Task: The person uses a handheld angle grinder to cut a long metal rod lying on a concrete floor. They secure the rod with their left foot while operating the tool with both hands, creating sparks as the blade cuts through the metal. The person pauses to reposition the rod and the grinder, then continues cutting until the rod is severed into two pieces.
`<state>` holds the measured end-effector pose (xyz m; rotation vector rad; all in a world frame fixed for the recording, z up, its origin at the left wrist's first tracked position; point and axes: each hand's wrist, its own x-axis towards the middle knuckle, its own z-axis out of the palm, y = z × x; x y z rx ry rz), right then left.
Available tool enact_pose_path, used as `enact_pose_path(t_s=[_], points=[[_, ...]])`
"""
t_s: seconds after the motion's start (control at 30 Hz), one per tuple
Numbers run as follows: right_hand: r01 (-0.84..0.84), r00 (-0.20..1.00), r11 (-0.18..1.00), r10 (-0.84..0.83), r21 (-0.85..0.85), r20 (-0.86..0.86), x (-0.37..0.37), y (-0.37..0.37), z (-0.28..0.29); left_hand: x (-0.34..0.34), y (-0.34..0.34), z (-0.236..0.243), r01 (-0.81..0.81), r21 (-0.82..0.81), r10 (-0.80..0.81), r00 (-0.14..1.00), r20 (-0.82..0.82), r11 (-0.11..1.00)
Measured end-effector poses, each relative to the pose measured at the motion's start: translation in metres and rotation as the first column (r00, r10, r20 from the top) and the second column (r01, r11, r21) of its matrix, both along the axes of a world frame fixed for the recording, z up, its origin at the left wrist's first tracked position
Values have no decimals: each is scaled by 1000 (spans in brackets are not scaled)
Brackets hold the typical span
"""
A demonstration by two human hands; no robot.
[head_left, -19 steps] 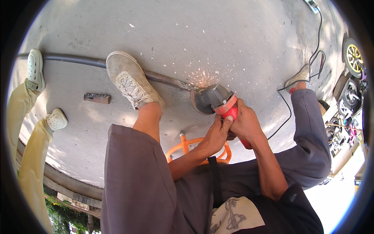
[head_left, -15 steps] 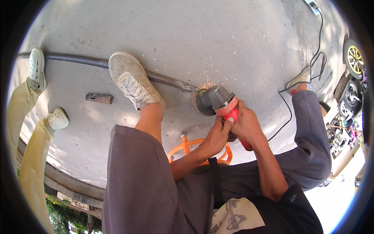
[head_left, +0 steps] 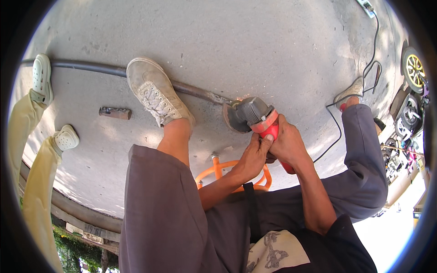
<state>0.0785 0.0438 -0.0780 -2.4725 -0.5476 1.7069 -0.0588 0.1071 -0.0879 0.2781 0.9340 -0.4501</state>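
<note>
Both my hands are wrapped round a red and grey angle grinder (head_left: pixel 268 128). My left hand (head_left: pixel 254 157) grips it from the left side, thumb on the red body. My right hand (head_left: pixel 287 143) closes over the right side of that body. The grinder's guarded disc meets the right end of a long dark metal pipe (head_left: pixel 195 91) on the ground, where a few faint sparks show. My left shoe (head_left: pixel 154 88) presses down on the pipe. A short cut piece of pipe (head_left: pixel 115 113) lies to the left of that shoe.
Another person's foot in a pale clog (head_left: pixel 42 77) stands at the pipe's left end. An orange metal stool (head_left: pixel 217 169) is under me. A black cord (head_left: pixel 337 132) runs past my right foot to a white power strip (head_left: pixel 365 7). Motorcycles (head_left: pixel 412 111) stand at the far right.
The sparks at the disc have grown fewer and fainter. The grinder's head has risen very slightly in the picture. Both hands keep their grip.
</note>
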Motion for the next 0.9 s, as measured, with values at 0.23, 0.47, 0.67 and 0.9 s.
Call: enact_pose_path(t_s=[0.23,0.47,0.67,0.9], points=[[8,1000,1000,-8,1,-12,-1,2,0,1,5,4,7,-3,-7,1000,-29,1000],[33,999,999,-34,-34,-29,0,6,5,1,6,5,36,-41,-37,999,-20,999],[36,998,998,-38,-47,-50,4,6,7,4,7,6,34,-49,-35,999,-12,998],[66,996,997,-68,-50,-54,4,9,9,1,6,3,43,-41,-43,999,5,998]])
